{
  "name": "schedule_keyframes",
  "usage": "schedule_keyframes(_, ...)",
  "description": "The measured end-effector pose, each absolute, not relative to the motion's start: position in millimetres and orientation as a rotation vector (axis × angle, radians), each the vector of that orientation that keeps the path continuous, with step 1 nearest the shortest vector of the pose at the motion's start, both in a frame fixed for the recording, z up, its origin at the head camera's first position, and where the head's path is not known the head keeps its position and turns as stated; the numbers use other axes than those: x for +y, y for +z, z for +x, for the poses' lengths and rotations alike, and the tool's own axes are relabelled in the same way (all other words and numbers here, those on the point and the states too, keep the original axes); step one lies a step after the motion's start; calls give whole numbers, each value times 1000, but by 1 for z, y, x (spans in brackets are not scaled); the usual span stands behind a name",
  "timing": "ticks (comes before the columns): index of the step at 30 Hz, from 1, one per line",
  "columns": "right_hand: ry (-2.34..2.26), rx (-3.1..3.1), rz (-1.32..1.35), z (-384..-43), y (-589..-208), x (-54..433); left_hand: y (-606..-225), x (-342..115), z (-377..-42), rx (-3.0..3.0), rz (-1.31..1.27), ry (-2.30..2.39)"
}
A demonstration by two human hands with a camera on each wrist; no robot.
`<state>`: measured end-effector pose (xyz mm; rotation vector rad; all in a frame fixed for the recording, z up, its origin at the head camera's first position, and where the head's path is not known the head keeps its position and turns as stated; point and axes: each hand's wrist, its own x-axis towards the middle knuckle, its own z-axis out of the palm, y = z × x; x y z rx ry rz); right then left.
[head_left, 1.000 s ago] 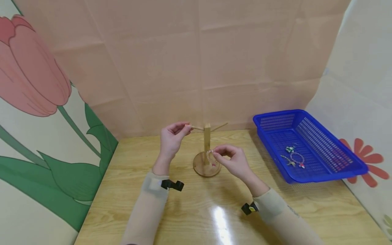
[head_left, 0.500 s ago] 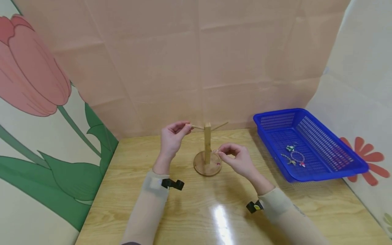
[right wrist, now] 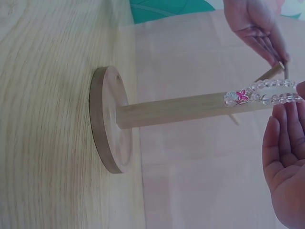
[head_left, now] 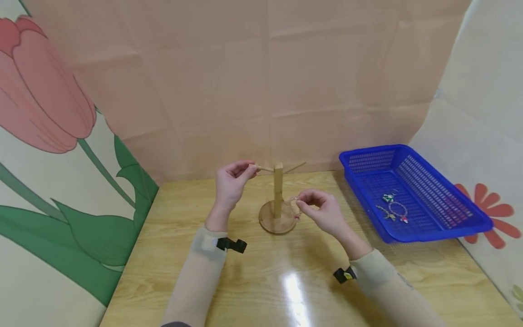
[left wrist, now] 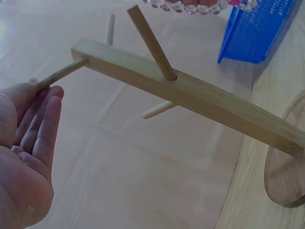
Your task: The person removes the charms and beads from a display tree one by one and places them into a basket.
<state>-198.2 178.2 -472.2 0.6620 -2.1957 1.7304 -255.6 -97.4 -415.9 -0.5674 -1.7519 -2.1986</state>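
A wooden peg stand (head_left: 278, 190) with a round base stands upright on the table. Thin pegs stick out from its post on different sides. My left hand (head_left: 232, 184) pinches the tip of the upper left peg (left wrist: 62, 73) between thumb and fingers. On the right, my right hand (head_left: 323, 211) pinches a bracelet of clear pinkish beads (right wrist: 276, 98) by one side, and the loop hangs down beside the post. A bright pink charm (right wrist: 242, 97) with a clear bead sits at the bracelet's low end. In the left wrist view only the bracelet's lower beads show, at the top edge.
A blue plastic basket (head_left: 355, 200) stands at the right of the table. Inside lie a beaded bracelet with a red and white charm (head_left: 398, 210), a green charm (head_left: 388, 198) and a small yellowish chain (head_left: 386, 212). A pinkish sheet (head_left: 204, 91) hangs behind the table.
My right hand has moved a little to the right with the bracelet, away from the stand's post. The left hand keeps its pinch on the peg.
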Motion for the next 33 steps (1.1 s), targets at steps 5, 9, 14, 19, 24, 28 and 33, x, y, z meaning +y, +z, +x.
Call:
schedule_keyframes(5, 1751, -2198, 607, -197, -469, 182, -419, -98, -255, -1755, -558, -2186)
schedule_keyframes(9, 1728, -2217, 582, -198, -464, 187, -420, -98, -254, -1764, -547, -2176)
schedule_keyframes(14, 1633, -2263, 530, -197, -446, 196, -418, -97, -255, -1748, -565, -2184)
schedule_keyframes(19, 1553, -2310, 476, -197, -431, 206, -417, -96, -255, -1736, -562, -2203)
schedule_keyframes(24, 1502, -2348, 428, -199, -419, 220, -417, -96, -256, -1747, -541, -2203)
schedule_keyframes(28, 1548, -2402, 334, -198, -412, 230, -417, -97, -256, -1745, -543, -2202)
schedule_keyframes(33, 1509, -2487, 271, -198, -405, 244, -417, -96, -257, -1744, -549, -2205)
